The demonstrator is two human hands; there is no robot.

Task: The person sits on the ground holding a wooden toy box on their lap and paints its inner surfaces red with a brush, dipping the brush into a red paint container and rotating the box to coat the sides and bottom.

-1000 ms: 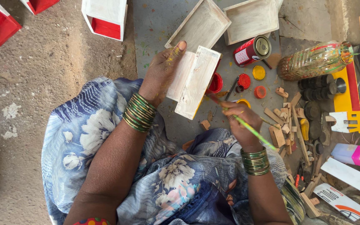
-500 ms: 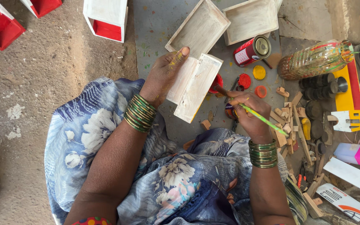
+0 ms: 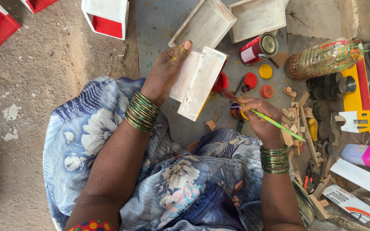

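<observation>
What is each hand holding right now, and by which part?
The left hand grips the white-painted wooden tray by its long left edge. The right hand pinches the thin green-handled paintbrush near its bristle end.

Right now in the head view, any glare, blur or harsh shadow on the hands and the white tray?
Head view: light is soft and even, no hard shadows. Left hand and white tray are sharp. Right hand and its green brush show slight motion softness. Mild glare on the red can lid and the plastic bottle. Edges look a little wide-angle stretched.
</observation>
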